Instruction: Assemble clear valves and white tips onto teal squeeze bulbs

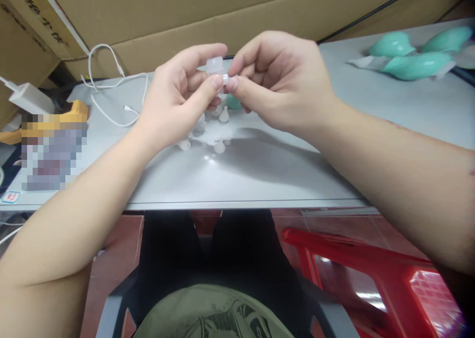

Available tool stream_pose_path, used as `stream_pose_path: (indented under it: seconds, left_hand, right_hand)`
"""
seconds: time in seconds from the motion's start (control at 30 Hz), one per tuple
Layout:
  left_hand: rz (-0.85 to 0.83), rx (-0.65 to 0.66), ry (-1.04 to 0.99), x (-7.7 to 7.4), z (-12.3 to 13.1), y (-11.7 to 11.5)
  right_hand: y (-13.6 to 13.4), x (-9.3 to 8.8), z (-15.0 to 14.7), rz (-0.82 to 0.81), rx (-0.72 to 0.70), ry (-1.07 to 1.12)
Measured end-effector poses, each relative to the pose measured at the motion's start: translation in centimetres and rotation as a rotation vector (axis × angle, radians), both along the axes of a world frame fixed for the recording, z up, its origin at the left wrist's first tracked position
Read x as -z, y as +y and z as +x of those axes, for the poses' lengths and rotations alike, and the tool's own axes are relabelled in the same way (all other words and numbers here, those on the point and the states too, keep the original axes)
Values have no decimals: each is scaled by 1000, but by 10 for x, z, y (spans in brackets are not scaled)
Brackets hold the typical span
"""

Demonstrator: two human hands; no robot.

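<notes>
- Your left hand (172,90) pinches a small clear plastic piece (214,65) between thumb and fingers, above the surface (178,182) toward the middle of its far edge.
- Your right hand (287,83) has thumb and index fingertip pressed close around a small white tip (225,78) at the right side of that piece; you cannot tell from here whether the two are joined or separate.
- The step in hand looks like fine two-handed work where those parts meet; from this grip, any next move seems to call for a steady left hold and small, careful turns or pushes from the right fingers.
- No container is plain to see. The clear piece looks box-like, but whether it is hollow or holds anything is hidden by your fingers.
- Below your hands, small white funnel-shaped pieces (219,146) lie loose on the surface, well in from the near edge, with a green piece (233,102) partly hidden behind your right hand.
- Near the far right corner lie green rounded pieces (419,65), pale wrapping showing at their ends.
- Toward the left edge sit a white charger (32,99) and a white cable (111,122); the latter loops toward the far edge.
</notes>
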State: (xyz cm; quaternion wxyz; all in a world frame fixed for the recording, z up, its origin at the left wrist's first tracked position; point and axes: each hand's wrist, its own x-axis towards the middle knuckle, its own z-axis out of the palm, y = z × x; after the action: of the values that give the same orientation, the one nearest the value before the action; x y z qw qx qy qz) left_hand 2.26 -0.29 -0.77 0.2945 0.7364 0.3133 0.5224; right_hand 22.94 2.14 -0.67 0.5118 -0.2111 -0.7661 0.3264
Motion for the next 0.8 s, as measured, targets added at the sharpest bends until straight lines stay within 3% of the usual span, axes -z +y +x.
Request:
stream_pose_path:
  seconds: [0.13,0.33,0.53,0.63,0.8]
  left_hand:
    - [-6,18,-69,5,1,9]
    - [-53,45,-102,9,4,14]
    - [-121,41,-129,5,7,7]
    - [-90,89,-144,7,7,9]
    - [-94,46,-148,7,8,7]
  right_hand:
    - [1,2,-3,-10,-13,129]
    - [-4,3,-8,-67,80,202]
    - [-8,0,-12,-84,153,208]
    - [-8,0,-12,-110,150,195]
    - [-7,2,-11,-98,127,197]
